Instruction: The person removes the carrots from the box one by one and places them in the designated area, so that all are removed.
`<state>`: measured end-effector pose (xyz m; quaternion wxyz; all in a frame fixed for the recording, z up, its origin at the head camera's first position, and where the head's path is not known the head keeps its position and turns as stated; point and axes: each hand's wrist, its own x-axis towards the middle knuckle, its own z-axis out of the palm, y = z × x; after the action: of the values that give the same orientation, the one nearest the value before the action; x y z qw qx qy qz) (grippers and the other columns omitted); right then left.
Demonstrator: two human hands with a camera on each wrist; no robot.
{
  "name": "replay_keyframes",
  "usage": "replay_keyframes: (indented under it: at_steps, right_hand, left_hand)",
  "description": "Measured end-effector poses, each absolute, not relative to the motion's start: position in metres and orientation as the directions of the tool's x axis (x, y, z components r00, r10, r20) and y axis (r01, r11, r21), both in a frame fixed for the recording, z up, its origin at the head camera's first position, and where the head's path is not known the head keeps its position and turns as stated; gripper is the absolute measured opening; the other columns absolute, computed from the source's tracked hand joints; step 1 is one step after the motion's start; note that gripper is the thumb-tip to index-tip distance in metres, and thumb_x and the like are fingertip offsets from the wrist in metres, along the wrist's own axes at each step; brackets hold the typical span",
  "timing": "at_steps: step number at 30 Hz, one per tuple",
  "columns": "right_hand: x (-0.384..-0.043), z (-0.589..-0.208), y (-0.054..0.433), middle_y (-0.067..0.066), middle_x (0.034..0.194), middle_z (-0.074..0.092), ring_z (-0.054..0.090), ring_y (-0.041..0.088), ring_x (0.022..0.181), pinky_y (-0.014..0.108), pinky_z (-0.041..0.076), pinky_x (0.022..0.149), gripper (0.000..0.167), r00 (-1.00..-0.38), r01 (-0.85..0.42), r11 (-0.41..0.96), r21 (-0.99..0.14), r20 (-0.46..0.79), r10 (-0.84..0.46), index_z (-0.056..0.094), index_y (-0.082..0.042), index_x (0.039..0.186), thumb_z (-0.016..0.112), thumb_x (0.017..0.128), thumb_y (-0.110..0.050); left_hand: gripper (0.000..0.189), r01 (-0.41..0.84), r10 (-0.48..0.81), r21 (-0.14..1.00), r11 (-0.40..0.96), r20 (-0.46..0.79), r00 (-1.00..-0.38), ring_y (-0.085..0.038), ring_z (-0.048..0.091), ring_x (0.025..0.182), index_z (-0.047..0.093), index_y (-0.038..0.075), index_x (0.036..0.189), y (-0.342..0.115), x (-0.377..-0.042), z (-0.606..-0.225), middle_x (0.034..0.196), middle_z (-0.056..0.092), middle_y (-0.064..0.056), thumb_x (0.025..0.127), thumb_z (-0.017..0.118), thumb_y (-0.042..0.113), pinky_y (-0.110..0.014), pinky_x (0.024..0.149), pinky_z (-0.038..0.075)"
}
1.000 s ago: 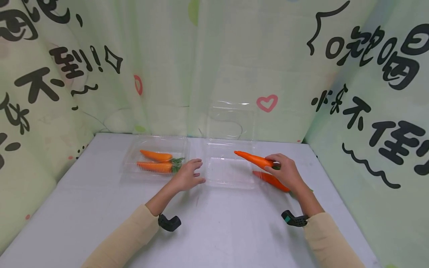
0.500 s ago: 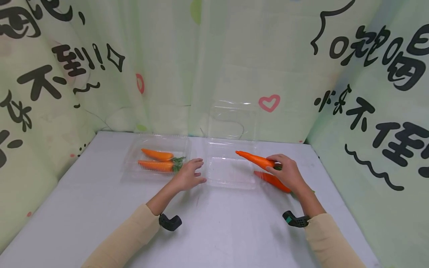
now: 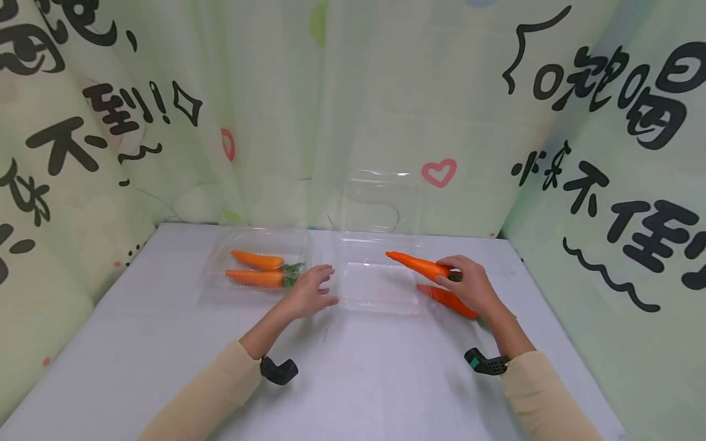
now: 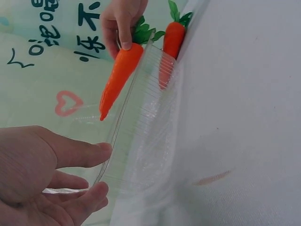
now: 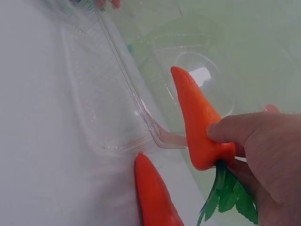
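In the head view, my right hand pinches an orange carrot near its leafy end, its tip pointing left over a clear plastic box. The right wrist view shows thumb and fingers on the thick end of this carrot, green leaves hanging below. Beside the box's right wall lies a second carrot, partly hidden by my right hand. My left hand is at the box's left side. Its thumb and fingertips lie spread right at the rim in the left wrist view.
At the left on the white table, another clear box holds two carrots. The middle box's lid stands raised at the back. A printed curtain encloses the table's back and sides.
The head view shifts slightly. Both hands and the held carrot stay in nearly the same place over the box.
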<state>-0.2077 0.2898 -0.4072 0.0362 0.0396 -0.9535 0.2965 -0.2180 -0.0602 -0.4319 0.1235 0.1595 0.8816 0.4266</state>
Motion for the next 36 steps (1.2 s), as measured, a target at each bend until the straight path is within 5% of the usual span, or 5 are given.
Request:
replay_keyframes:
  at_steps: [14,36]
  right_hand:
    - [-0.2089,-0.4112,0.2918,0.018,0.13,0.057,0.053,0.036,0.115,0.052,0.051,0.098,0.04,-0.995,-0.09,0.806,-0.585,0.093,-0.043,0.058,-0.005,0.129,0.066,0.092,-0.017]
    - [-0.2108,-0.4166,0.2845,0.017,0.131,0.055,0.053,0.035,0.116,0.05,0.05,0.1,0.038,-0.995,-0.075,0.79,-0.609,0.092,-0.023,0.057,-0.006,0.13,0.064,0.093,-0.016]
  left_hand:
    - [0.046,0.223,0.4,0.747,0.626,-0.063,-0.914,-0.031,0.063,0.117,0.059,0.005,0.131,-0.0594,-0.2157,-0.4274,0.154,0.035,-0.013,0.088,0.071,0.014,-0.038,0.09,0.057]
    - [0.044,0.202,0.374,0.736,0.646,-0.074,-0.925,-0.029,0.064,0.114,0.062,0.005,0.128,-0.0614,-0.2105,-0.4263,0.152,0.037,-0.014,0.087,0.072,0.014,-0.036,0.088,0.058]
